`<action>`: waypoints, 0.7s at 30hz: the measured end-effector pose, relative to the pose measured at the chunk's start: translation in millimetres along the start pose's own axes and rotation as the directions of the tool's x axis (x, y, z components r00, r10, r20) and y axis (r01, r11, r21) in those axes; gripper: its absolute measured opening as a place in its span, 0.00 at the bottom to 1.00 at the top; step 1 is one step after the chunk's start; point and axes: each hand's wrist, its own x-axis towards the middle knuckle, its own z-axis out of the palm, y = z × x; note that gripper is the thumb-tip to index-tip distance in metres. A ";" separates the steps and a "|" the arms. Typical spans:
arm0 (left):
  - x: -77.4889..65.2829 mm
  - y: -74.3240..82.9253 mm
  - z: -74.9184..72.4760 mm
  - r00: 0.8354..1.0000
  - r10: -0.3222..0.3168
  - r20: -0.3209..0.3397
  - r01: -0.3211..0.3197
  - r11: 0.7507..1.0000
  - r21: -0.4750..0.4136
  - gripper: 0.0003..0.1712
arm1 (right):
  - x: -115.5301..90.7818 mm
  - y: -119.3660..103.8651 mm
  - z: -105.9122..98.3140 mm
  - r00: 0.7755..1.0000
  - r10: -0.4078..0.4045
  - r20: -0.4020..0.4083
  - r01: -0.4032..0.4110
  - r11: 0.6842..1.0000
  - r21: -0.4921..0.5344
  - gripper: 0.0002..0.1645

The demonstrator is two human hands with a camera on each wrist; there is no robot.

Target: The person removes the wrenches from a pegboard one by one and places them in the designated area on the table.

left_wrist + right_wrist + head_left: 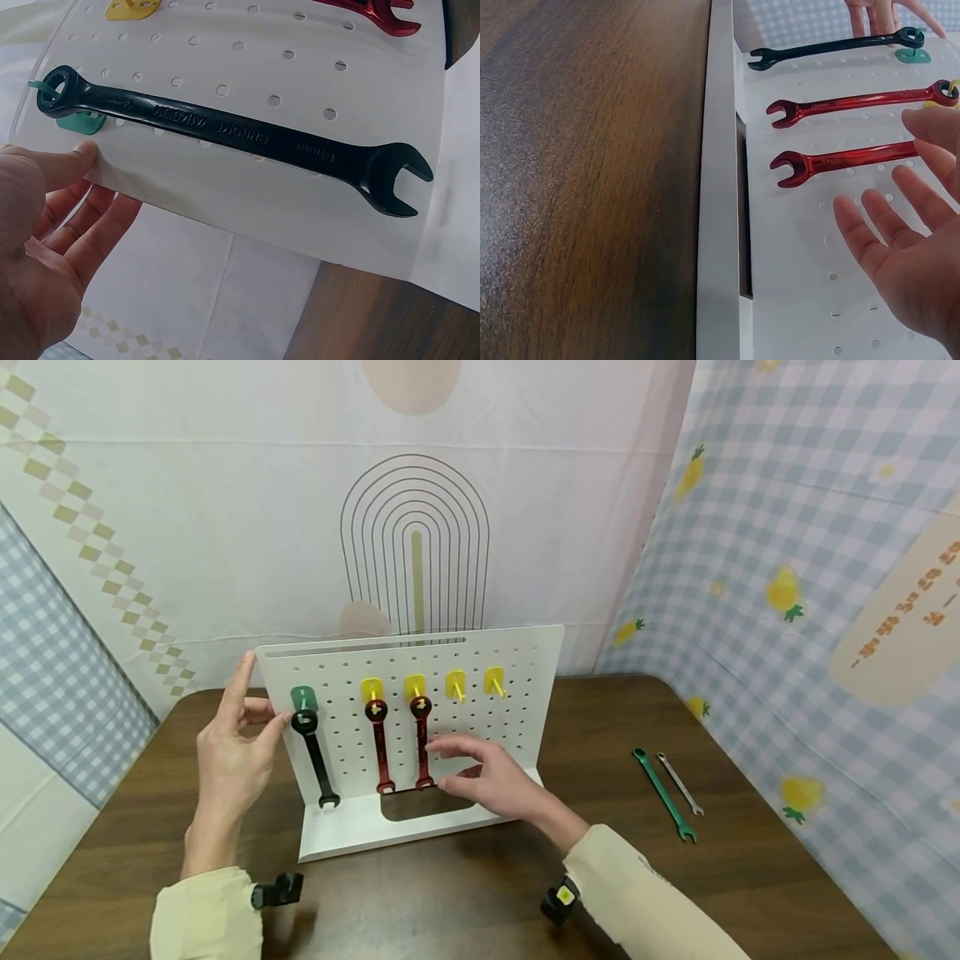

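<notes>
A white pegboard (480,735) stands upright on its base. My left hand (236,756) pinches its left edge, thumb in front beside the green hook (82,122) and the other fingers at the back. From that hook hangs a black combination wrench (225,127) by its ring end. Two red wrenches, a left one (381,747) and a right one (422,743), hang from yellow hooks. Just to the right of the right red wrench, my right hand (491,777) is held with fingers spread and nothing in its grasp; its fingertips overlap that wrench's shaft in the right wrist view.
Two more yellow hooks, one (456,685) beside the other (494,681), hold nothing. On the brown table (600,877) to the right lie a green wrench (665,793) and a smaller silver wrench (681,783). Patterned cloths hang behind and at the sides.
</notes>
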 end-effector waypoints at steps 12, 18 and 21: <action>-0.7 -0.9 0.4 1.000 0.000 0.003 0.000 1.000 -0.001 0.54 | 5.4 2.1 -0.8 0.999 0.024 0.023 -0.025 0.999 0.029 0.29; 0.4 0.0 0.3 1.000 -0.007 0.002 0.007 1.000 0.001 0.54 | 7.4 -0.1 -0.6 0.999 0.012 0.039 -0.013 0.999 0.033 0.30; 0.3 0.3 -0.1 1.000 -0.012 0.003 0.012 1.000 0.002 0.55 | 8.4 -0.8 -0.2 0.999 0.007 0.047 -0.009 0.999 0.037 0.30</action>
